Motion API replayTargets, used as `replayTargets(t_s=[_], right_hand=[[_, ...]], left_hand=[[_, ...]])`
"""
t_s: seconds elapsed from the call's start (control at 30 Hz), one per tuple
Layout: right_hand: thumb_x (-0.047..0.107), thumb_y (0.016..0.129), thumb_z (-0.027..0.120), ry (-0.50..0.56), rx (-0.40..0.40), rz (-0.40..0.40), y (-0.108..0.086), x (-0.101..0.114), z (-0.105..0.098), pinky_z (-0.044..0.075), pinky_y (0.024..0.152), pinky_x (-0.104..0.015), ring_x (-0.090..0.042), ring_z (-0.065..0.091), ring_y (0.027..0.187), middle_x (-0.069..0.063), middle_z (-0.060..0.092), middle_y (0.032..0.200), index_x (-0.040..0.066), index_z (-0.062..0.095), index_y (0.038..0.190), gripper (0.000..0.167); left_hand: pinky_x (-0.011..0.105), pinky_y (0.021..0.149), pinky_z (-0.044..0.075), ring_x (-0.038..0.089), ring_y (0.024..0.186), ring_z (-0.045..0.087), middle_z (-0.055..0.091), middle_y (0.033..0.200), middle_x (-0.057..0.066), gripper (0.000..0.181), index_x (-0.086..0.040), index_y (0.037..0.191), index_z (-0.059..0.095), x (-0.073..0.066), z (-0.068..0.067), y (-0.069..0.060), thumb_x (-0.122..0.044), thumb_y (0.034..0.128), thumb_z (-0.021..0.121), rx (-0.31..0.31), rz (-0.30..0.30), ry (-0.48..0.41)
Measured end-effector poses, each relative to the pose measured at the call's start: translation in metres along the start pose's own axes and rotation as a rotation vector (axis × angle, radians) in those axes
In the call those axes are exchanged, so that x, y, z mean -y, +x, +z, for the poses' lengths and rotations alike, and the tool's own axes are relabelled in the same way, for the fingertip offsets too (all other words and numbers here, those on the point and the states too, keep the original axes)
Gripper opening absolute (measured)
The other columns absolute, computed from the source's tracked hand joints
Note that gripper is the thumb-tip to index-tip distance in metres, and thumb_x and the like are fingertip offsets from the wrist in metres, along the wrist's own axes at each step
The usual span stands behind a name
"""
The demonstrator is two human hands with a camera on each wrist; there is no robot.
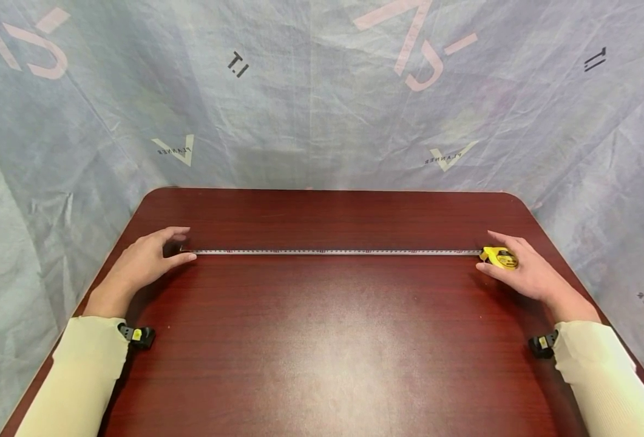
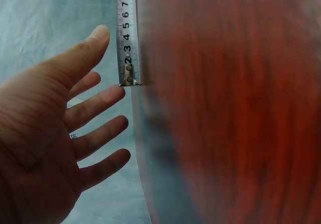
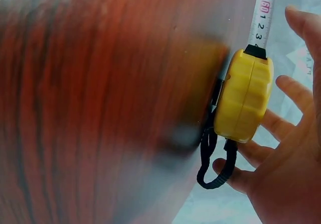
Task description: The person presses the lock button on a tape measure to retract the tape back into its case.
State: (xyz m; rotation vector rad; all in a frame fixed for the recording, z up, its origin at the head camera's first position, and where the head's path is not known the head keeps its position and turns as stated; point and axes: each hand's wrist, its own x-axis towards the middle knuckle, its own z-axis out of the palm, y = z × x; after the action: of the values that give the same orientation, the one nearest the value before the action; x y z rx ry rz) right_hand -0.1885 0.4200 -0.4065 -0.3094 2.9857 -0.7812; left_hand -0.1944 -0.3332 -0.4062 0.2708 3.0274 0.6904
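A yellow tape measure [image 1: 500,257] lies on the table with its white blade [image 1: 332,252] drawn out in a straight line leftwards. Around the blade's metal end hook [image 2: 129,76], my left hand [image 1: 145,260] is spread, thumb and fingers apart; a fingertip is very near the hook, and contact cannot be told. My right hand [image 1: 535,274] is beside the case with loosely spread fingers, thumb standing off it. In the right wrist view a black wrist strap [image 3: 216,181] hangs from the case by those fingertips. The blade reads just past 60 at the case mouth.
The dark red wooden table [image 1: 322,328] has rounded far corners. Behind it and at both sides hangs a grey printed cloth [image 1: 311,109]. A black wrist camera [image 1: 142,337] sits on the left sleeve, another wrist camera [image 1: 542,346] on the right.
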Motion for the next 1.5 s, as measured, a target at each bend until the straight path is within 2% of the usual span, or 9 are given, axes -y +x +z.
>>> replayTargets(t_s=[0.17, 0.4, 0.67, 1.23, 1.5], right_hand=[[0.04, 0.094, 0.077, 0.009, 0.007, 0.001, 0.0, -0.001, 0.0, 0.03, 0.1, -0.072, -0.052, 0.031, 0.138, -0.033, 0.03, 0.154, 0.006, 0.028, 0.162, 0.091], [0.038, 0.093, 0.078, 0.013, -0.008, -0.005, -0.002, -0.002, 0.0, 0.032, 0.097, -0.067, -0.05, 0.035, 0.133, -0.034, 0.033, 0.151, 0.004, 0.031, 0.16, 0.089], [0.038, 0.093, 0.078, 0.011, -0.007, 0.0, -0.005, -0.005, -0.001, 0.031, 0.099, -0.07, -0.053, 0.033, 0.137, -0.035, 0.033, 0.152, 0.004, 0.032, 0.16, 0.088], [0.038, 0.093, 0.078, 0.005, 0.001, 0.006, -0.007, -0.009, -0.001, 0.033, 0.095, -0.069, -0.052, 0.036, 0.131, -0.036, 0.032, 0.151, 0.004, 0.03, 0.16, 0.089], [0.028, 0.092, 0.08, -0.005, -0.018, -0.036, -0.006, -0.011, 0.001, 0.036, 0.092, -0.066, -0.05, 0.043, 0.124, -0.035, 0.038, 0.145, 0.006, 0.034, 0.159, 0.084]], left_hand=[[0.067, 0.102, 0.036, 0.045, 0.132, 0.049, 0.06, 0.141, 0.019, 0.078, -0.011, 0.153, 0.047, 0.0, 0.0, 0.001, -0.054, 0.0939, 0.072, -0.001, 0.005, 0.002], [0.067, 0.1, 0.038, 0.045, 0.13, 0.052, 0.062, 0.138, 0.017, 0.071, -0.011, 0.151, 0.05, 0.001, 0.001, 0.002, -0.051, 0.0961, 0.071, 0.018, 0.005, 0.007], [0.066, 0.101, 0.038, 0.044, 0.129, 0.052, 0.064, 0.137, 0.016, 0.068, -0.011, 0.15, 0.051, 0.001, 0.004, 0.005, -0.047, 0.0967, 0.071, 0.036, 0.003, -0.005], [0.067, 0.099, 0.039, 0.043, 0.125, 0.056, 0.068, 0.13, 0.016, 0.051, -0.011, 0.144, 0.056, 0.004, 0.001, 0.009, -0.024, 0.0985, 0.073, 0.04, 0.022, 0.017], [0.065, 0.096, 0.041, 0.042, 0.121, 0.058, 0.07, 0.124, 0.016, 0.048, -0.01, 0.141, 0.06, 0.006, -0.003, 0.01, -0.019, 0.0959, 0.076, 0.051, 0.032, 0.014]])
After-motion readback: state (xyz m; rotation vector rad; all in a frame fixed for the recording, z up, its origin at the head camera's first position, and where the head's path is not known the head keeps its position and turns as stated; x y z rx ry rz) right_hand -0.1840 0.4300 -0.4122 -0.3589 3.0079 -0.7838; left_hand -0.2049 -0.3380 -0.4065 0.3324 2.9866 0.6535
